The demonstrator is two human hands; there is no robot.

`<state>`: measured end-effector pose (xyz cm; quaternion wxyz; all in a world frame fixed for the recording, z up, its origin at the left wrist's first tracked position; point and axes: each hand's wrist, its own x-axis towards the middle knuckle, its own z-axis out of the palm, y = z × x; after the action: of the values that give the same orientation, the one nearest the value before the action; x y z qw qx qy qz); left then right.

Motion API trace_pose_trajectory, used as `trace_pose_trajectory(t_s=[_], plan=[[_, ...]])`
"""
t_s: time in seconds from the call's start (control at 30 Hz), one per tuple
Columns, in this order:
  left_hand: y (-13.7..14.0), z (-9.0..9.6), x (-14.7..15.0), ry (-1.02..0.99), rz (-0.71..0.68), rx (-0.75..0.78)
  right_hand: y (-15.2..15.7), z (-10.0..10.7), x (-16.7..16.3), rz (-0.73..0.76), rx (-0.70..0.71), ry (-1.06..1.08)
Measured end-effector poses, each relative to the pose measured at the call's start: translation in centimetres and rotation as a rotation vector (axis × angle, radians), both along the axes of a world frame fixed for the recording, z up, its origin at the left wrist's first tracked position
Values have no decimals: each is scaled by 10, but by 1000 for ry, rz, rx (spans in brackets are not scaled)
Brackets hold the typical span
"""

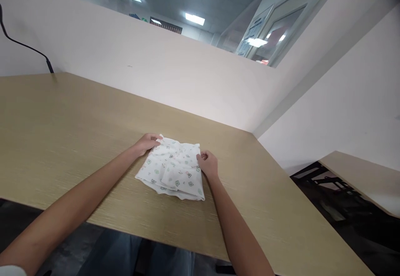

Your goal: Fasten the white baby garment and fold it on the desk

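Observation:
A white cloth garment [178,165] with small green and grey prints lies folded on the wooden table [93,142]. It looks layered, with a loose, wavy edge toward me; its exact kind I cannot make out. At its far left corner my left hand [148,142] pinches the fabric between fingers and thumb. My right hand [208,162] is curled at the right edge, its thumb and fingertips closed on the cloth there.
Behind the table rises a white wall [175,76] with a window above. A black cable [28,46] hangs at the far left. To the right, past the table's edge, stands another wooden surface [359,176] with dark metal framework below.

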<state>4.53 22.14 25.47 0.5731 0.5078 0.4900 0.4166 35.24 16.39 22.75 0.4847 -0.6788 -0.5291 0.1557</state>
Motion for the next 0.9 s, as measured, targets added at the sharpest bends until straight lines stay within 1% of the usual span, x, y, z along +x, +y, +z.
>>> trace_pose_trajectory(t_s=[0.07,0.17,0.27,0.33,0.4,0.47,0.53,0.63,0.7,0.73,0.8,0.9], plan=[[1,1,0,-18,-16,3,0,0,0,-9,39,97],[2,1,0,-104,-48,36,2,-1,-2,9,80,294],[2,3,-2,-196,-84,52,5,-2,-4,87,92,491],[1,5,-4,-214,-131,32,7,-1,-3,143,91,583],[-1,7,-6,-208,-221,9,8,1,0,221,48,730],[-4,9,-8,-180,-312,-5,9,2,3,295,-30,920],[-7,10,-9,-121,-354,-6,8,2,5,337,-101,1059],[-10,6,-5,-25,-291,10,7,2,5,362,-140,1095],[-12,1,-1,-20,-228,37,6,3,3,388,-145,1098],[-13,-1,1,-41,-209,56,5,4,2,401,-139,1098],[-15,-5,2,-119,-216,103,3,8,0,426,-104,1097],[-16,-5,-6,-239,-235,150,-5,21,-1,497,-4,1105]])
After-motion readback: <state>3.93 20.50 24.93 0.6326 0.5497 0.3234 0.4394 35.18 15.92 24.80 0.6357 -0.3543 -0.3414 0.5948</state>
